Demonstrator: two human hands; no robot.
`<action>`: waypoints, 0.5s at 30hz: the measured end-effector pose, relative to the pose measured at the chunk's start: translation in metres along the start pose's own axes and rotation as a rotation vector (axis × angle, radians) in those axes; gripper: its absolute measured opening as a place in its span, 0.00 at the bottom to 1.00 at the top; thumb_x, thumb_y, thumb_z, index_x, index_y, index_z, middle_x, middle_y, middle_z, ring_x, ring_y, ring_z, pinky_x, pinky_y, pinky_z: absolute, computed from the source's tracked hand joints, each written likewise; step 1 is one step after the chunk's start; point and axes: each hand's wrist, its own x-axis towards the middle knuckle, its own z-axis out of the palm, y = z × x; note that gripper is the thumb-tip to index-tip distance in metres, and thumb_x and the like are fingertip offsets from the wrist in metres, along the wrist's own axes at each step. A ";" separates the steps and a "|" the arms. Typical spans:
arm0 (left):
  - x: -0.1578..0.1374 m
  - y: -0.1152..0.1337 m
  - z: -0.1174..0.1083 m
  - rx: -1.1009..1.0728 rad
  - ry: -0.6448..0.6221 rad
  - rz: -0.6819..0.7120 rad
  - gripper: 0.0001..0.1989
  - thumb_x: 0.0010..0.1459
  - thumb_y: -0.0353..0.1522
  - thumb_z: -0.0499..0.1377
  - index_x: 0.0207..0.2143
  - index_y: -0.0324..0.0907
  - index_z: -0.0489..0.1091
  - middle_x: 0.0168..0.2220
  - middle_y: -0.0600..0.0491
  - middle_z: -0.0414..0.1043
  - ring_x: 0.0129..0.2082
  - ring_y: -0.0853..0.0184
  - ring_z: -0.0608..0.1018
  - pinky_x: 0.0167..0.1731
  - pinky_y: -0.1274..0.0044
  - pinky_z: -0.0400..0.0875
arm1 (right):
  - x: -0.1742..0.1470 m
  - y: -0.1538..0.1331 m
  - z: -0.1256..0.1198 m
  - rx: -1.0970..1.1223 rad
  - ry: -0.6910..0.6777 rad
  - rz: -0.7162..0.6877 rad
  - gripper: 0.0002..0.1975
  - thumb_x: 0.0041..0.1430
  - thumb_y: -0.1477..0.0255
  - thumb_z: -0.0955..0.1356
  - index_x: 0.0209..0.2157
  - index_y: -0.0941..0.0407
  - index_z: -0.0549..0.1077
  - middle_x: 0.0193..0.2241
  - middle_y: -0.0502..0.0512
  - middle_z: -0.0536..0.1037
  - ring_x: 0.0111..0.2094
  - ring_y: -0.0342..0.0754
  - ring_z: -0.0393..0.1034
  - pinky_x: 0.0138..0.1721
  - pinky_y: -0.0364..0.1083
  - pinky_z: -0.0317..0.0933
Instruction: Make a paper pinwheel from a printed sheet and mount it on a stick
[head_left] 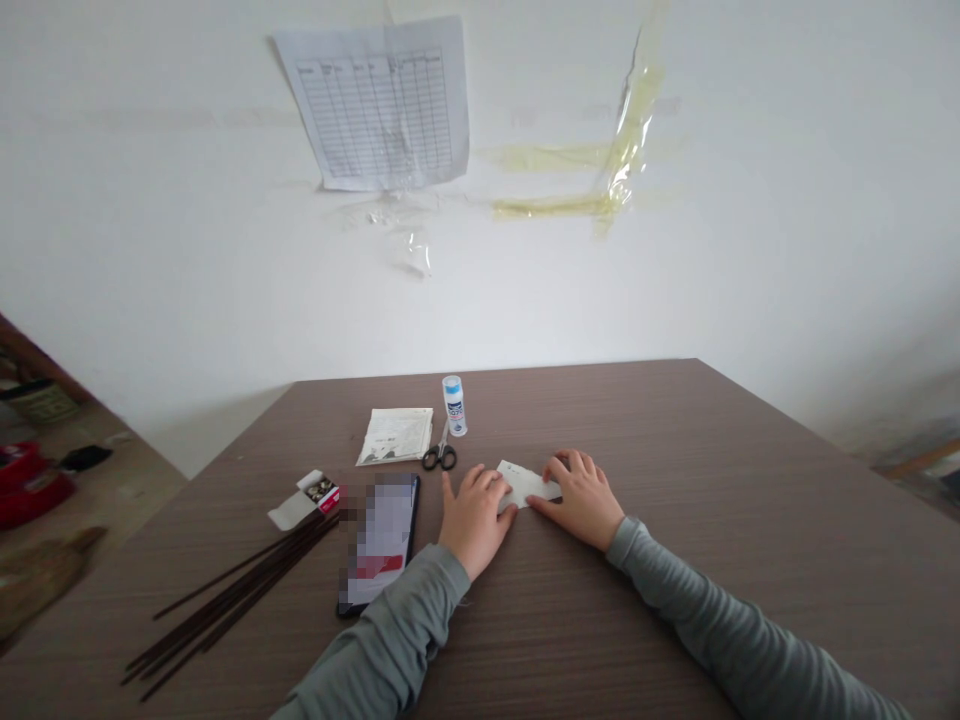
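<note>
A small off-white piece of paper (520, 487) with faint print lies on the brown table between my two hands. My left hand (474, 518) rests palm down with its fingers stretched out, the fingertips and thumb on the paper's left edge. From the other side, my right hand (586, 500) has its thumb and curled forefinger on the right end of the paper. My fingers cover parts of both ends, so I cannot tell whether an edge is folded.
Left of my hands lie a phone (382, 535), black-handled scissors (439, 457) and a folded printed paper (396, 436). A blue-capped glue stick (454, 408) stands upright behind. Dark thin sticks (247, 590) lie by an open small box (319, 493). A white wall (570, 300) borders the table (720, 480).
</note>
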 end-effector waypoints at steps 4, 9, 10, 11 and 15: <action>0.004 0.005 0.000 0.015 -0.005 -0.044 0.08 0.81 0.32 0.72 0.56 0.53 0.90 0.71 0.44 0.91 0.81 0.36 0.81 0.88 0.25 0.60 | 0.001 -0.003 0.008 -0.012 0.034 0.027 0.18 0.70 0.54 0.87 0.52 0.46 0.86 0.68 0.67 0.86 0.77 0.77 0.79 0.78 0.71 0.74; 0.007 0.009 -0.006 0.002 -0.031 -0.097 0.09 0.78 0.32 0.74 0.56 0.55 0.90 0.71 0.47 0.90 0.80 0.37 0.81 0.87 0.27 0.63 | 0.004 -0.006 0.007 -0.004 0.037 0.043 0.20 0.67 0.53 0.88 0.50 0.45 0.85 0.67 0.66 0.86 0.76 0.77 0.79 0.76 0.71 0.75; 0.007 0.010 -0.008 0.001 -0.036 -0.107 0.11 0.78 0.32 0.74 0.57 0.56 0.90 0.72 0.48 0.90 0.81 0.37 0.80 0.88 0.28 0.63 | 0.004 -0.007 0.005 -0.004 0.023 0.052 0.20 0.67 0.53 0.88 0.50 0.45 0.86 0.68 0.66 0.86 0.76 0.77 0.78 0.76 0.71 0.75; 0.008 0.010 -0.009 0.001 -0.040 -0.115 0.12 0.77 0.32 0.75 0.58 0.58 0.90 0.72 0.49 0.90 0.81 0.37 0.80 0.88 0.28 0.63 | 0.005 -0.008 0.002 -0.004 0.005 0.063 0.20 0.67 0.54 0.88 0.52 0.45 0.87 0.69 0.67 0.86 0.77 0.77 0.77 0.77 0.71 0.74; 0.010 0.008 -0.011 -0.004 -0.055 -0.136 0.18 0.76 0.33 0.75 0.64 0.59 0.90 0.76 0.51 0.88 0.83 0.37 0.78 0.89 0.29 0.61 | 0.007 -0.008 -0.009 0.016 -0.073 0.092 0.19 0.70 0.57 0.87 0.57 0.45 0.88 0.72 0.67 0.85 0.81 0.76 0.74 0.79 0.70 0.72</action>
